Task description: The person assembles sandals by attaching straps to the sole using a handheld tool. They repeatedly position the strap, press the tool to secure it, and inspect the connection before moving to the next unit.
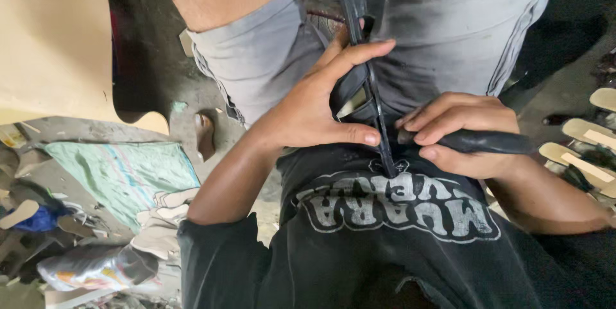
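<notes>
Both hands sit close together over the lap. The left hand (314, 107) has its fingers spread, with the pointer stretched out. The right hand (459, 132) is curled shut, fingers bent in.

My black strap (366, 46) and black tool handle (487, 142) lie over my grey shorts (449, 33) and black shirt with white lettering (359, 251), beside a pale green cloth with faint pink stripes (128, 174), a tan board (51, 33) and beige soles (587, 132).
</notes>
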